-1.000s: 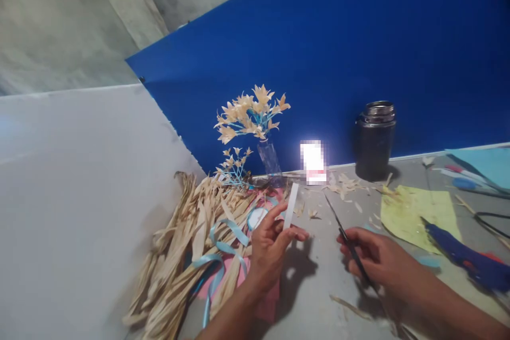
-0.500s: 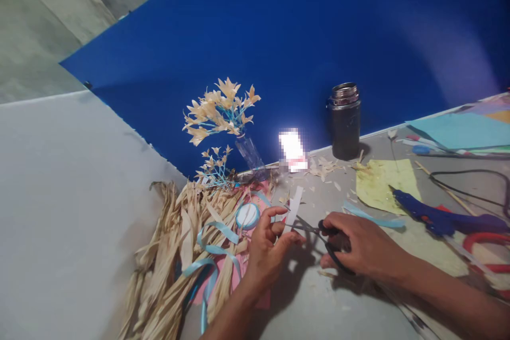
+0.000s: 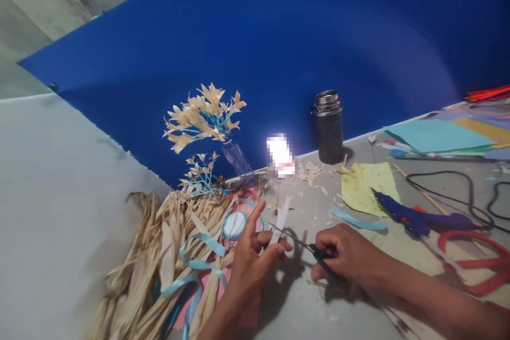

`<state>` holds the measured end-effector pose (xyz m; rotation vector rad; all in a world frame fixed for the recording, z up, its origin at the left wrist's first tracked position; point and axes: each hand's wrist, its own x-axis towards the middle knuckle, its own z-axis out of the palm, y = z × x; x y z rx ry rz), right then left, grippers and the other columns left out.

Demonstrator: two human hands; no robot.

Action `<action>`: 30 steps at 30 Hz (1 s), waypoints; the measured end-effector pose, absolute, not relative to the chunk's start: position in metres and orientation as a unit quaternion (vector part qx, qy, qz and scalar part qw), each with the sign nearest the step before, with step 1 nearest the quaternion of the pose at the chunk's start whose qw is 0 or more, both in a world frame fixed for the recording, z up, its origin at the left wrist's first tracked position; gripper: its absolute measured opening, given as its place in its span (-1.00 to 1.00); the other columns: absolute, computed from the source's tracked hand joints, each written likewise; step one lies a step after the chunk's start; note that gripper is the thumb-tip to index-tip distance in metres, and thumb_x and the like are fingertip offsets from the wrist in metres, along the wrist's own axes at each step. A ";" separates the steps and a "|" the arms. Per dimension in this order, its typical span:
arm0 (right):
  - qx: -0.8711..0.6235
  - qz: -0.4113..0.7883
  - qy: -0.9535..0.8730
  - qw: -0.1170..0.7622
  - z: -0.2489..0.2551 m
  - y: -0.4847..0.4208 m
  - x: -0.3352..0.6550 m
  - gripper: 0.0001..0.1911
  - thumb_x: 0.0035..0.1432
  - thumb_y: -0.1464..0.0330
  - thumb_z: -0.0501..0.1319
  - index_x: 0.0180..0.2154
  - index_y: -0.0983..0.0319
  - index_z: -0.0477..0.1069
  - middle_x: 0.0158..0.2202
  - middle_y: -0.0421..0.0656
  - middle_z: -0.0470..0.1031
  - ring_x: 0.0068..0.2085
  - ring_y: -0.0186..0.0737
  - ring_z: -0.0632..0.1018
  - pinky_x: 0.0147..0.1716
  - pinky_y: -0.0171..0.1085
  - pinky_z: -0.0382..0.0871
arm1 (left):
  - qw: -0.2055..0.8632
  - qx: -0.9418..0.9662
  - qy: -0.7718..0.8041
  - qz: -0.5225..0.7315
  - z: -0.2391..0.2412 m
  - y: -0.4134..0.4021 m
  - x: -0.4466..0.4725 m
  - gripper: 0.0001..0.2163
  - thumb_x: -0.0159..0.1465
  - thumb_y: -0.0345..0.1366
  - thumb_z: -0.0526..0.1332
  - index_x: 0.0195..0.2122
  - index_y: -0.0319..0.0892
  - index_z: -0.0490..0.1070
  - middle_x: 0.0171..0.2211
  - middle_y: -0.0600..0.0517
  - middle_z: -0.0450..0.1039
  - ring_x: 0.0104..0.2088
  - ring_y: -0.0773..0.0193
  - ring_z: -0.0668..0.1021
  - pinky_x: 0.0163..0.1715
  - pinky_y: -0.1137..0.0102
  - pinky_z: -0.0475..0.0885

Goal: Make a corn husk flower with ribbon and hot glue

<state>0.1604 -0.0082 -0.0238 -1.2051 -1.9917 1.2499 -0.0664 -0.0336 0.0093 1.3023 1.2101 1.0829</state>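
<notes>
Comparing w/ 1 s ago, I see the scissors (image 3: pixel 297 240) now at the paper strip (image 3: pixel 282 215); before, well apart. L hand (image 3: pixel 249 263) fingers pinch the strip above the worktop (image 3: pixel 303 297); R hand (image 3: pixel 350 255) fingers grip the scissors. Husks (image 3: pixel 159 255) lie left, glue gun (image 3: pixel 418 219) right. L thumb hides the strip's base.

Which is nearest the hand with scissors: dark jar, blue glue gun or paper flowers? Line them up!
From the right hand:
1. Blue glue gun, just to its right.
2. Dark jar, at the back.
3. Paper flowers, far left.
</notes>
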 end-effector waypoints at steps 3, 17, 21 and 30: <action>-0.459 0.414 -0.749 0.239 -0.027 -0.010 0.159 -0.45 -0.04 0.16 0.46 -0.63 0.19 0.10 -0.62 -0.37 0.09 -0.51 -0.37 0.14 -0.51 -0.31 -0.09 | 0.508 0.532 0.513 0.442 0.010 -0.035 -0.065 -0.04 0.19 -0.30 0.38 0.52 -0.11 -0.15 -0.46 0.11 0.58 -0.47 0.25 0.60 -0.35 0.39 0.47; -0.537 0.374 -0.677 0.338 -0.022 -0.006 0.163 -0.71 0.10 0.11 0.35 -0.45 0.17 0.41 -0.50 -0.21 0.47 -0.44 -0.20 0.45 -0.44 -0.25 0.23 | 0.349 0.670 0.570 0.323 0.004 -0.026 -0.078 -0.29 0.26 -0.36 0.25 0.44 -0.10 0.10 -0.50 0.19 0.41 -0.46 0.27 0.44 -0.40 0.42 0.28; -0.466 0.567 -0.538 0.414 -0.018 -0.001 0.165 -0.54 0.05 0.13 0.38 -0.05 0.21 0.51 -0.29 -0.15 0.60 -0.31 -0.16 0.55 -0.38 -0.23 0.41 | 0.457 0.651 0.498 0.346 0.009 -0.036 -0.074 -0.24 0.25 -0.33 0.32 0.46 -0.05 0.07 -0.40 0.10 0.57 -0.29 0.18 0.60 -0.15 0.31 0.43; -0.428 0.617 -0.488 0.445 -0.011 -0.004 0.160 -0.66 -0.08 0.25 0.42 -0.25 0.23 0.45 -0.33 -0.19 0.57 -0.35 -0.24 0.53 -0.34 -0.27 0.40 | 0.522 0.644 0.457 0.323 0.008 -0.048 -0.063 -0.31 0.26 -0.30 0.33 0.42 -0.11 0.19 -0.38 0.02 0.56 -0.32 0.17 0.61 -0.23 0.31 0.48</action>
